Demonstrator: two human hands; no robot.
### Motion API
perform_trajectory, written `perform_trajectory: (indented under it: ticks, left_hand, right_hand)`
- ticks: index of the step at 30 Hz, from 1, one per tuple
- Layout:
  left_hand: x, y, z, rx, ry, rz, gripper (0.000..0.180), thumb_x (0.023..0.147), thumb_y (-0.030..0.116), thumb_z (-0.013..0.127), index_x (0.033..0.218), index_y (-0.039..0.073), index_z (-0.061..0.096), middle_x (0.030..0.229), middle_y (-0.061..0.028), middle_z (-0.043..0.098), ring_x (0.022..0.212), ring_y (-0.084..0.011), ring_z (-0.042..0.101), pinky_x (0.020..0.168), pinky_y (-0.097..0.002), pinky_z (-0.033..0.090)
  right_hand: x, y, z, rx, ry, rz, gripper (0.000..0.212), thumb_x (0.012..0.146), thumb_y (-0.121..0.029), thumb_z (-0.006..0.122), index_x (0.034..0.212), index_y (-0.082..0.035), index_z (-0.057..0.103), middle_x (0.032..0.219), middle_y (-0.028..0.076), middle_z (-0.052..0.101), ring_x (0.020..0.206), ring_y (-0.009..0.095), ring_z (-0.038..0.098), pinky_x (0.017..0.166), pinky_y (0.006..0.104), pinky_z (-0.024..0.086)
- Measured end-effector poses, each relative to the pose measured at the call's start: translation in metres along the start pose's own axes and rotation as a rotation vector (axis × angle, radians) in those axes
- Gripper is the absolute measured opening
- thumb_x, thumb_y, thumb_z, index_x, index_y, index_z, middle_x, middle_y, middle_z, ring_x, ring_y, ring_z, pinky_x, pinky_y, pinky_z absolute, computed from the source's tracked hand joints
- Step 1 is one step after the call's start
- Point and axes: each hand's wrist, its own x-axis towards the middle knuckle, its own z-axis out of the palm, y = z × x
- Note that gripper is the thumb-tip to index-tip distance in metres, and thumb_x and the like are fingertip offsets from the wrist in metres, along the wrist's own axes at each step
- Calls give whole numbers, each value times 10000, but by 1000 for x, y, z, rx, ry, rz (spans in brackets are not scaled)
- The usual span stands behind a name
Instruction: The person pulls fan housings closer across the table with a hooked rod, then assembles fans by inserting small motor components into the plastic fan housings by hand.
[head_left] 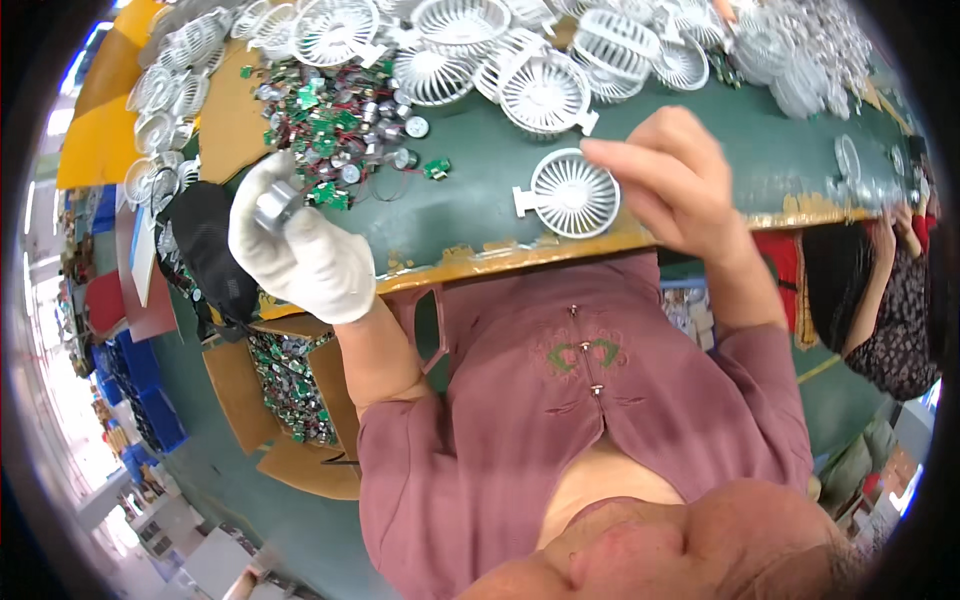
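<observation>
My left hand [305,250], in a white glove, is closed around a small silver cylindrical motor [278,206], raised at the table's near edge. My bare right hand [685,185] has its fingers bent at the right rim of a round white fan grille [574,194]. That grille lies on the green table with its small tab pointing left. The hand is slightly blurred and covers part of the rim; its fingers appear to grip there. A heap of motors wired to green circuit boards [335,130] lies beyond my left hand.
Many white fan grilles [545,92] are piled along the far side, with clear plastic parts [800,60] at far right. A black cloth-like item [208,250] hangs by the left corner. Below it, an open carton [240,395] holds circuit boards. Another person's arm [875,275] shows at right.
</observation>
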Motion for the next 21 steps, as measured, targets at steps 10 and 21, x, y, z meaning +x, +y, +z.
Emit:
perform_trajectory:
  ticks: [10,21]
  left_hand:
    - [-30,33,-4,-167,-249,-821,269,823,49,532,1075,-35,569,1073,-153,595,703,-127,582,632,-236,470]
    - [-57,54,14,-66,-709,-1320,151,827,132,661,932,24,652,813,-9,634,732,-66,569,700,-224,468]
  right_hand:
    - [39,-67,-46,144,-116,-133,266,702,-178,650,962,-123,667,752,51,528,591,203,486,513,342,372]
    - [0,-34,-12,218,-239,19,429,694,-95,720,1112,-71,629,687,31,515,552,224,485,492,346,360]
